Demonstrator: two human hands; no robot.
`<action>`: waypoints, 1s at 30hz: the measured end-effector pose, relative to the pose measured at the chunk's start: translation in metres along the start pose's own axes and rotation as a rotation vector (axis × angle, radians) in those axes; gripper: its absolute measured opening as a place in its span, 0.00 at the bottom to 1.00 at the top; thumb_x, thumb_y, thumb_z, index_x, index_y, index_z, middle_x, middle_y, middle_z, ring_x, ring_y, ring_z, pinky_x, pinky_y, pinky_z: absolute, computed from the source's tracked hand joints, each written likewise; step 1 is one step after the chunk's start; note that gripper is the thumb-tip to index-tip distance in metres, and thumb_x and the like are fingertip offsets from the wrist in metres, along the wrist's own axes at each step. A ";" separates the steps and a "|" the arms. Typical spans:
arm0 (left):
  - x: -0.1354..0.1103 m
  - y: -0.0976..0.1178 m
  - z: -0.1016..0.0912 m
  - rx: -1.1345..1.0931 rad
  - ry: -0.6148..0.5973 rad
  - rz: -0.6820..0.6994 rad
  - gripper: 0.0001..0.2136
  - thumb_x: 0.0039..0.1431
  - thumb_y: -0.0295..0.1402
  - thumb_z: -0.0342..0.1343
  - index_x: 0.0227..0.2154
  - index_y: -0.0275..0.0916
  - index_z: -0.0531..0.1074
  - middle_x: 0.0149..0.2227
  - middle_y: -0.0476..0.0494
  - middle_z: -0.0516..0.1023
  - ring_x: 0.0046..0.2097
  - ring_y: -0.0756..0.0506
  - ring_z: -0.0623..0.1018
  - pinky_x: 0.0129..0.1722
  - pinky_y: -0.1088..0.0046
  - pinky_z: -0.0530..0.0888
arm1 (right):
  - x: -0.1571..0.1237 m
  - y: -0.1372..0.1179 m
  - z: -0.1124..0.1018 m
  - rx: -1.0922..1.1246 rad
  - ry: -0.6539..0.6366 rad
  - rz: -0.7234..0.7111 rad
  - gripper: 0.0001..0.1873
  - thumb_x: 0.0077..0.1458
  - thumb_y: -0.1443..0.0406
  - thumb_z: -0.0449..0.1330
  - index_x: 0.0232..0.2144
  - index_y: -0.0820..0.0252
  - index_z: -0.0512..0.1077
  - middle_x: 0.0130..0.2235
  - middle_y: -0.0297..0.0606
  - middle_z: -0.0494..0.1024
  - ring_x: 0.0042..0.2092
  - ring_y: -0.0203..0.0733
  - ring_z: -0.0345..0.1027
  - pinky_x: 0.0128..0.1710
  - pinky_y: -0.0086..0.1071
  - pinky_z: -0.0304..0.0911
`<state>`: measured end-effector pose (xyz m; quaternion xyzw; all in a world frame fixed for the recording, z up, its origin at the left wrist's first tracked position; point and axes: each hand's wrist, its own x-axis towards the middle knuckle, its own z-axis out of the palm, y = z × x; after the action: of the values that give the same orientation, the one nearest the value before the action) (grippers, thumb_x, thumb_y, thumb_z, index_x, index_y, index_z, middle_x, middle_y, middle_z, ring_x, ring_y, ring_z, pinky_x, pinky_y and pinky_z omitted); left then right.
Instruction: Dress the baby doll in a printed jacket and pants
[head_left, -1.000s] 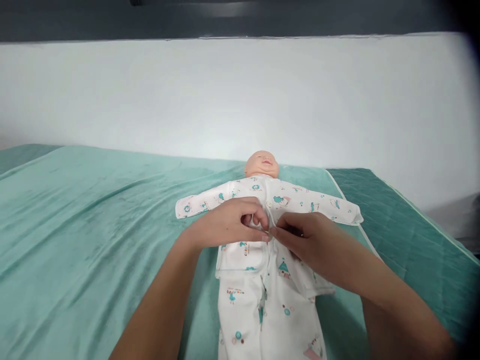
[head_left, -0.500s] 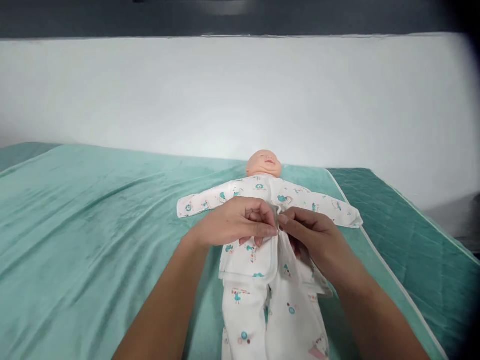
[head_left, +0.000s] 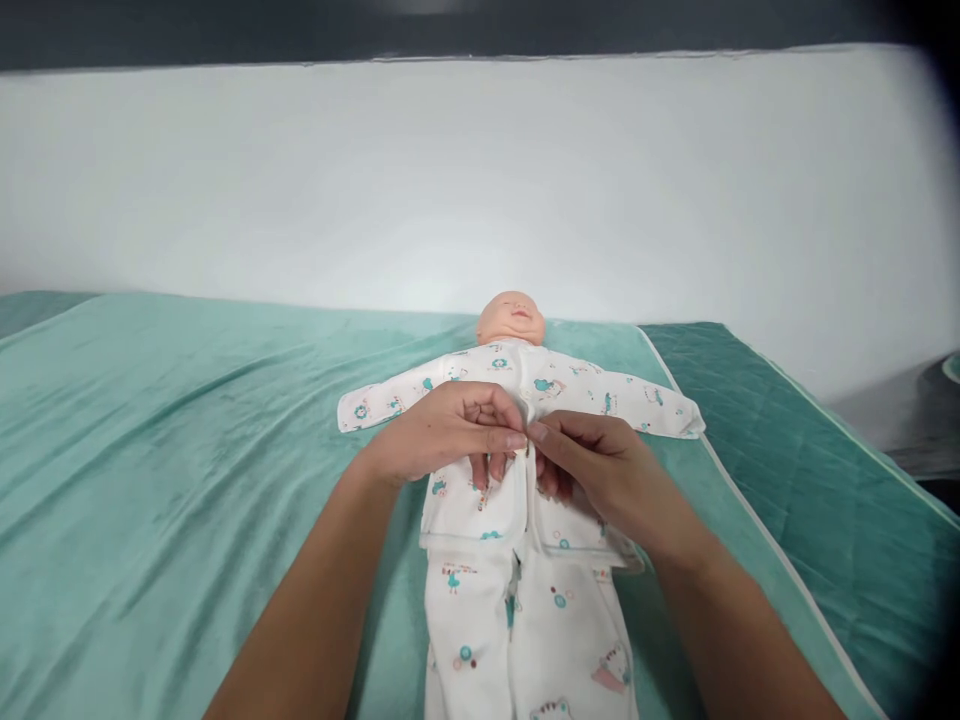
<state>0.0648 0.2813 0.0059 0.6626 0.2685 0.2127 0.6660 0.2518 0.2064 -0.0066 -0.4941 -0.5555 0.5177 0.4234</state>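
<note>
A baby doll (head_left: 511,316) lies on its back, arms spread to both sides. It wears a white printed baby jacket (head_left: 477,512) and matching trousers (head_left: 559,640). Over the doll's chest, my left hand (head_left: 465,428) pinches one front edge of the jacket between thumb and fingers. Opposite it, my right hand (head_left: 592,458) pinches the other edge at the same height, the two sets of fingertips almost touching. Whatever fastening sits between the fingertips is mostly hidden. Below the hands the jacket's two front edges lie side by side.
A light green blanket (head_left: 187,480) with soft wrinkles spreads under the doll. To the right shows a darker green quilted cover (head_left: 810,480). A white wall (head_left: 480,180) rises behind the bed, with a dark band along the top.
My hands have come closer together at the jacket's front opening. The right jacket panel, earlier lifted and folded, now lies flatter beside the left one. The view has shifted slightly.
</note>
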 end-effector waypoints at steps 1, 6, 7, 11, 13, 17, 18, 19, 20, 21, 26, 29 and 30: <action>0.000 0.000 0.001 0.004 0.012 0.003 0.08 0.56 0.37 0.63 0.31 0.38 0.72 0.21 0.49 0.74 0.22 0.50 0.74 0.20 0.75 0.72 | 0.000 0.000 0.000 0.002 -0.002 -0.001 0.23 0.63 0.51 0.56 0.23 0.60 0.71 0.22 0.33 0.71 0.25 0.32 0.62 0.25 0.27 0.57; 0.001 0.000 0.000 0.037 -0.005 0.004 0.08 0.56 0.36 0.62 0.31 0.38 0.71 0.21 0.50 0.74 0.22 0.51 0.74 0.21 0.76 0.72 | 0.002 0.002 -0.002 0.056 -0.001 -0.003 0.22 0.64 0.52 0.55 0.24 0.61 0.71 0.22 0.34 0.72 0.24 0.33 0.64 0.26 0.27 0.61; 0.001 -0.001 0.000 0.047 -0.015 0.004 0.08 0.57 0.36 0.62 0.31 0.38 0.71 0.21 0.50 0.74 0.22 0.51 0.74 0.21 0.76 0.72 | 0.003 0.003 -0.003 0.086 -0.012 -0.011 0.21 0.64 0.53 0.55 0.26 0.61 0.71 0.22 0.34 0.73 0.24 0.33 0.65 0.25 0.27 0.61; 0.002 -0.001 -0.003 0.074 -0.056 -0.006 0.08 0.57 0.35 0.63 0.32 0.37 0.70 0.21 0.51 0.74 0.23 0.52 0.73 0.22 0.78 0.72 | 0.005 0.006 -0.006 0.188 -0.063 -0.039 0.17 0.65 0.54 0.55 0.31 0.60 0.72 0.25 0.35 0.76 0.25 0.33 0.68 0.24 0.26 0.63; 0.002 0.000 -0.003 0.088 -0.071 -0.015 0.09 0.57 0.36 0.62 0.33 0.37 0.70 0.22 0.51 0.74 0.24 0.52 0.74 0.22 0.78 0.72 | 0.005 0.007 -0.006 0.200 -0.061 -0.040 0.16 0.66 0.55 0.55 0.32 0.60 0.71 0.27 0.35 0.77 0.25 0.33 0.69 0.24 0.25 0.63; 0.002 0.002 -0.001 0.131 -0.069 -0.035 0.11 0.57 0.39 0.62 0.33 0.38 0.69 0.23 0.51 0.75 0.25 0.51 0.75 0.23 0.76 0.73 | 0.003 0.007 -0.004 0.189 -0.046 -0.034 0.15 0.66 0.55 0.54 0.32 0.59 0.69 0.27 0.35 0.78 0.25 0.33 0.70 0.23 0.25 0.63; 0.002 0.003 0.000 0.143 -0.064 -0.041 0.11 0.57 0.39 0.62 0.33 0.38 0.68 0.24 0.51 0.75 0.25 0.51 0.75 0.23 0.76 0.73 | 0.003 0.007 -0.003 0.180 -0.044 -0.035 0.15 0.66 0.55 0.54 0.32 0.58 0.69 0.27 0.34 0.78 0.25 0.33 0.70 0.23 0.25 0.63; 0.002 0.003 0.000 0.155 -0.060 -0.046 0.11 0.57 0.40 0.62 0.33 0.39 0.68 0.25 0.51 0.75 0.25 0.51 0.75 0.23 0.76 0.73 | 0.003 0.007 -0.003 0.168 -0.042 -0.037 0.16 0.66 0.55 0.54 0.32 0.58 0.69 0.26 0.34 0.78 0.25 0.33 0.70 0.23 0.25 0.63; 0.002 0.004 0.001 0.166 -0.058 -0.049 0.11 0.57 0.40 0.62 0.33 0.39 0.68 0.25 0.50 0.75 0.25 0.51 0.75 0.23 0.76 0.73 | 0.003 0.006 -0.003 0.154 -0.040 -0.039 0.16 0.66 0.54 0.54 0.31 0.58 0.69 0.26 0.34 0.78 0.26 0.33 0.70 0.23 0.25 0.63; 0.001 0.004 0.002 0.175 -0.059 -0.052 0.11 0.57 0.39 0.62 0.33 0.39 0.68 0.26 0.50 0.75 0.26 0.51 0.75 0.23 0.76 0.73 | 0.003 0.006 -0.003 0.137 -0.037 -0.041 0.17 0.66 0.54 0.54 0.31 0.59 0.69 0.26 0.34 0.77 0.26 0.34 0.70 0.23 0.25 0.63; 0.000 0.003 0.001 0.178 -0.068 -0.052 0.05 0.59 0.31 0.58 0.35 0.40 0.67 0.26 0.52 0.75 0.26 0.51 0.77 0.25 0.76 0.74 | 0.003 0.005 -0.002 0.090 -0.040 -0.044 0.18 0.67 0.54 0.52 0.30 0.59 0.68 0.29 0.36 0.79 0.27 0.35 0.72 0.24 0.26 0.64; -0.001 0.002 -0.001 0.138 -0.080 -0.052 0.05 0.58 0.28 0.57 0.35 0.40 0.65 0.26 0.53 0.75 0.26 0.51 0.78 0.26 0.76 0.74 | 0.002 0.006 -0.001 0.085 -0.035 -0.044 0.17 0.66 0.54 0.53 0.30 0.59 0.68 0.28 0.36 0.79 0.26 0.35 0.72 0.24 0.26 0.63; -0.002 0.002 -0.001 0.125 -0.086 -0.049 0.05 0.58 0.28 0.57 0.36 0.40 0.65 0.26 0.53 0.75 0.26 0.50 0.78 0.26 0.76 0.74 | 0.002 0.006 -0.001 0.086 -0.031 -0.044 0.17 0.66 0.54 0.53 0.31 0.58 0.68 0.28 0.36 0.79 0.26 0.35 0.72 0.24 0.26 0.63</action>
<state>0.0630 0.2812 0.0079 0.7047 0.2685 0.1503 0.6393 0.2531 0.2085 -0.0121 -0.4550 -0.5498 0.5394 0.4469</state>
